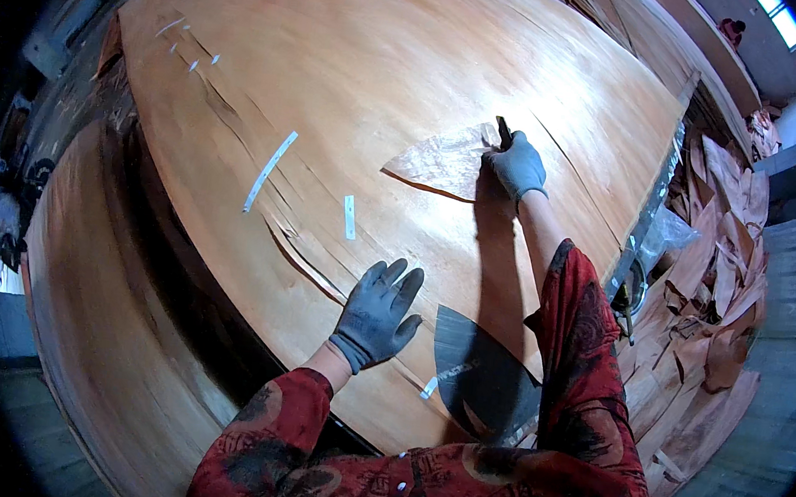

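My left hand (376, 313), in a grey glove, rests with spread fingers on a large wood veneer sheet (319, 71), beside a long split. My right hand (517, 169), also gloved, grips a dark tool (501, 127) at the edge of a pale, wedge-shaped veneer piece (434, 157) on the sheet. What part of the tool touches the piece is hidden. White tape strips (270, 171) cross or lie near the splits. Below and right of my left hand is a dark pointed patch (477, 369); I cannot tell if it is a piece or an opening.
Another curved veneer stack (91, 297) lies at the left, past a dark gap. Torn veneer scraps (730, 240) and crumpled clear plastic (669, 234) lie at the right, beside a metal strip along the sheet's edge. A window (780, 19) shows at upper right.
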The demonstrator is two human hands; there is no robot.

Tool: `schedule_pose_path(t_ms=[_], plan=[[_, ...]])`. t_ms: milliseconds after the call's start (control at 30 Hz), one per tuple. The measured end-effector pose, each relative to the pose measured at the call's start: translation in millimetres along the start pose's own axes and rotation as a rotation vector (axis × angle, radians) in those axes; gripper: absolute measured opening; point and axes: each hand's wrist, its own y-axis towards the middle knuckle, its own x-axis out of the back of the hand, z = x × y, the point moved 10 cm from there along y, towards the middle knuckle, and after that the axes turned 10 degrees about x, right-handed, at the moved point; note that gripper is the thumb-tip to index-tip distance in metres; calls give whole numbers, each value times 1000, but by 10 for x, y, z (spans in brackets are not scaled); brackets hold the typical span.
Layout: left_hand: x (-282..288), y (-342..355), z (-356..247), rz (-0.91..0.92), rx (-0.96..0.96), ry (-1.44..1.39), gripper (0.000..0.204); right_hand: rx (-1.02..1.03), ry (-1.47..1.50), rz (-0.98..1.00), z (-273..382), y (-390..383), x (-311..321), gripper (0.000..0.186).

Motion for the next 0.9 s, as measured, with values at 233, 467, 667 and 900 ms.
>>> schedule_pose_path(t_ms=[233,467,667,900], plan=[[-43,-58,16,-11,-22,-40,67,1,342,-33,-192,-309,174,40],[-85,-97,42,-29,-4,-7,65,-167,793,-150,-385,-2105,1062,22],[-37,-69,-90,-76,-25,50,65,-297,841,-267,-929,-3861,535,20],[-145,-77,34,-63,70,112,75,-522,1182,-299,-796,-4251,103,22]])
